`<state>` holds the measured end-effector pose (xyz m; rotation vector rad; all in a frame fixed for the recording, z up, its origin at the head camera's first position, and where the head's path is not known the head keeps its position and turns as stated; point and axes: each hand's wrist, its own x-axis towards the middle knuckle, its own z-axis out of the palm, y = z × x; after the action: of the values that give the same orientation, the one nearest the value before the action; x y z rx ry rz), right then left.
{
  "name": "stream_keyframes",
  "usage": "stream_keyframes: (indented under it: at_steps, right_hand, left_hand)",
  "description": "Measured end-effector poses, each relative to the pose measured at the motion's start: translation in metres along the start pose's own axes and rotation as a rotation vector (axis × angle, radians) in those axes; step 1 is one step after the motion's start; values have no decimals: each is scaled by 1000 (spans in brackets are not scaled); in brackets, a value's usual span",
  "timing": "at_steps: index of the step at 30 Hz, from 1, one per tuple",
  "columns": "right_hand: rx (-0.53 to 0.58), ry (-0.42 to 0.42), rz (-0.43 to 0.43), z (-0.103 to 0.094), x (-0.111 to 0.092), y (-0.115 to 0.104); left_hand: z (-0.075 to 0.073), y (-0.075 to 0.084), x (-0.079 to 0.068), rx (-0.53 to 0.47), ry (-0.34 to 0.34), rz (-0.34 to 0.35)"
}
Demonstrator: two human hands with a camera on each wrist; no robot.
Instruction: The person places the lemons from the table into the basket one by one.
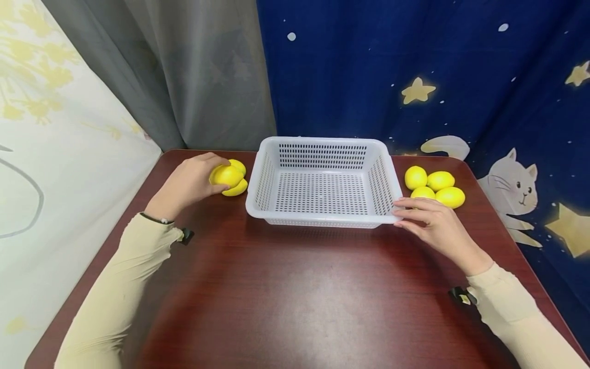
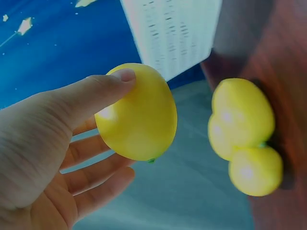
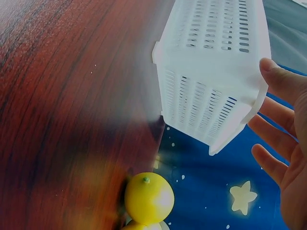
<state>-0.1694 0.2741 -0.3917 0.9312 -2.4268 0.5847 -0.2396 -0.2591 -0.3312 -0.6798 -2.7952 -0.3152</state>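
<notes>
Pale sleeves [image 1: 108, 287] come nearest, over the dark red table [image 1: 313, 292]. The right hand [image 1: 435, 225] grips the white basket [image 1: 318, 217] at its near right corner — four lemons [image 1: 441, 180] lie together just beside this hand. To the left of the basket, the left hand [image 1: 188, 182] pinches one lemon [image 1: 227, 176] — held apart from three more lemons [image 2: 247, 108], which rest on the table. Farthest hang a grey curtain [image 1: 221, 82] and a blue curtain [image 1: 341, 77] with stars.

Lemon [image 2: 141, 117] in the left hand [image 2: 48, 129]
</notes>
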Motion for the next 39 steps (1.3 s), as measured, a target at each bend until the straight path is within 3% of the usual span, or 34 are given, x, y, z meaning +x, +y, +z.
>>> stream_keyframes:
  at_steps: [12, 22, 39]
  right_hand:
    - [4, 3, -11, 5, 0, 1]
    - [-1, 11, -10, 4, -1, 2]
    - [12, 13, -3, 3, -2, 2]
  left_hand:
    - [-13, 21, 31, -28, -43, 35]
    - [-16, 39, 66, -47, -57, 111]
    - [-13, 64, 105, -48, -117, 152]
